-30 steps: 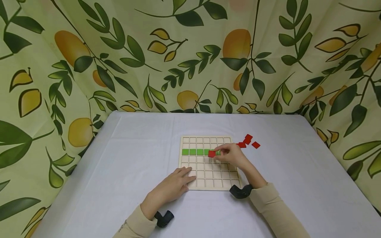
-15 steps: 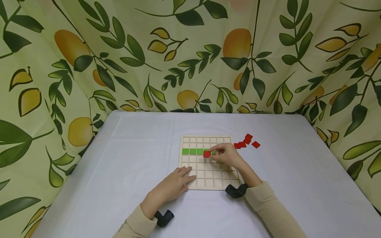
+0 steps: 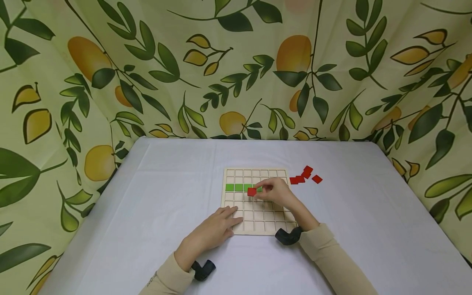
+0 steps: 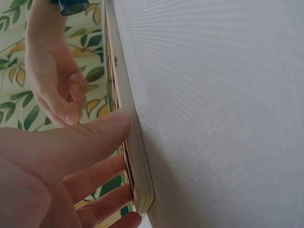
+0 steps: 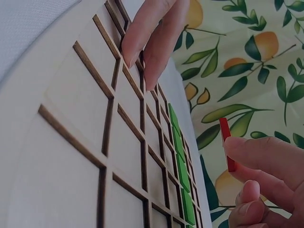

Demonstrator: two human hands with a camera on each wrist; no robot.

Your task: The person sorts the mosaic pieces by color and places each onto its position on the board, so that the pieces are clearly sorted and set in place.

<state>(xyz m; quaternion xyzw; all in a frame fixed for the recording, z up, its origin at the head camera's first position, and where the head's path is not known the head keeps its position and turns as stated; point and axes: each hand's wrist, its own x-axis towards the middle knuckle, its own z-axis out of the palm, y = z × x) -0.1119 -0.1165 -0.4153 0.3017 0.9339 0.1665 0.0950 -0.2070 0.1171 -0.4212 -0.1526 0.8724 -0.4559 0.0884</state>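
My right hand [image 3: 275, 191] pinches a small red square tile [image 3: 252, 191] between thumb and fingers, over the wooden grid board [image 3: 269, 216]. In the right wrist view the red tile [image 5: 227, 144] is seen edge-on, raised off the board. A row of green tiles [image 3: 239, 187] fills cells of the third row from the far edge; the right hand covers that row's right part. My left hand [image 3: 217, 227] rests on the board's near left corner, fingers spread. Up close in the left wrist view, its thumb [image 4: 102, 130] lies along the board's side edge [image 4: 137, 171].
Several loose red tiles [image 3: 300, 179] lie beyond the board's right side, some overlapping. A white cloth [image 3: 177, 176] covers the table. Behind it hangs a curtain [image 3: 236, 73] with a leaf and fruit print. Black wrist devices [image 3: 203, 270] are worn on both arms.
My right hand has carried the red tile leftward over the board, from about the fifth column to about the third. The left hand has stayed in place.
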